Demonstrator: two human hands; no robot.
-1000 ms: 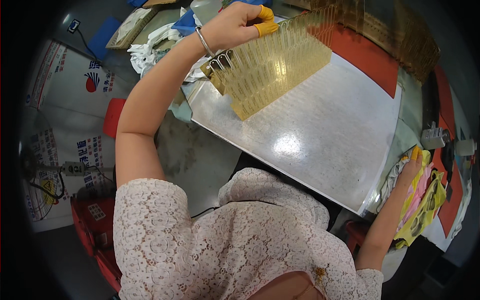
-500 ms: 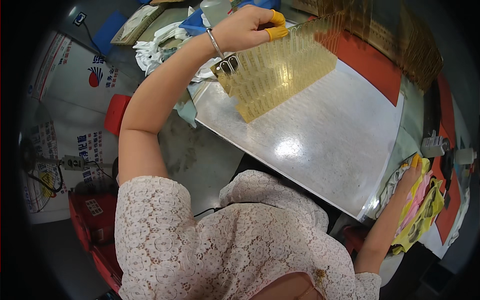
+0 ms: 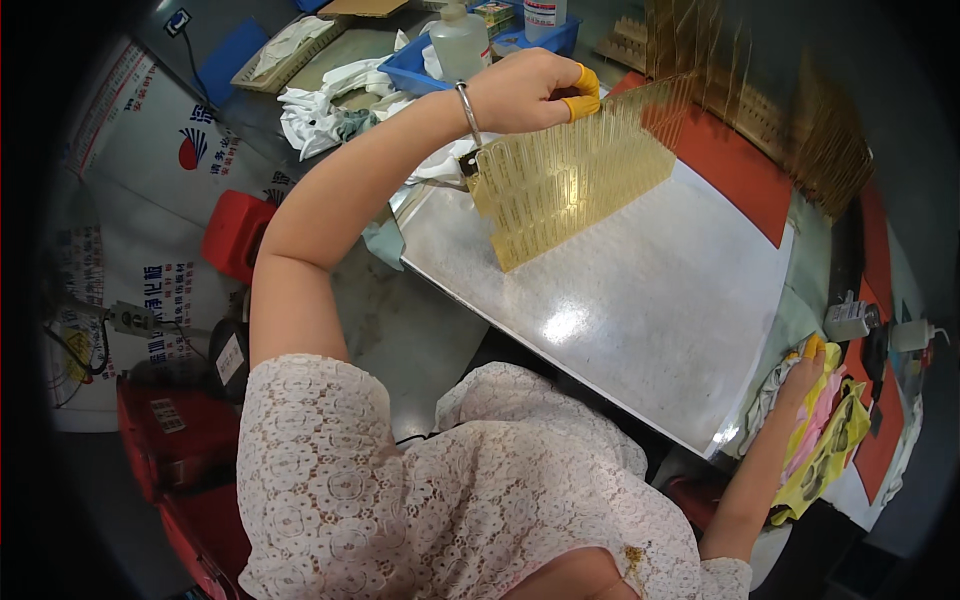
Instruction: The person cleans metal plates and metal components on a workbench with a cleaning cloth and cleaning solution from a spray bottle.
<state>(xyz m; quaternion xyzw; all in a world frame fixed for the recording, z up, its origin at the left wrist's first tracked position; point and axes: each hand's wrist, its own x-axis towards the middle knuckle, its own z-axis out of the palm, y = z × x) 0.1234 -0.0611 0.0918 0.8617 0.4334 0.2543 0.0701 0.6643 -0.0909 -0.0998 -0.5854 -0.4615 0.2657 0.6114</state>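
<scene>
My left hand [image 3: 540, 92], with yellow finger cots on thumb and forefinger, pinches the upper edge of a thin gold-coloured sheet [image 3: 575, 185] full of rows of slots. The sheet stands on a slant above a white-topped board [image 3: 620, 300], its lower edge close to the surface. Off to the right, my right hand [image 3: 803, 375], also with yellow finger cots, is down among crumpled cloths: a grey one [image 3: 762, 400] beside it and a yellow one [image 3: 825, 450] next to the wrist. Its fingertips are mostly hidden, so what it grips does not show.
More gold sheets [image 3: 825, 140] stand upright in slotted racks behind a red mat [image 3: 735, 170]. A blue tray [image 3: 405, 72] and a clear bottle [image 3: 460, 45] are at the back, near white gloves [image 3: 312, 118]. Small white bottles [image 3: 848, 320] stand at the right.
The whole view has shifted a little. My left hand still holds the gold sheet, which has turned slightly. My right hand stays at the cloths.
</scene>
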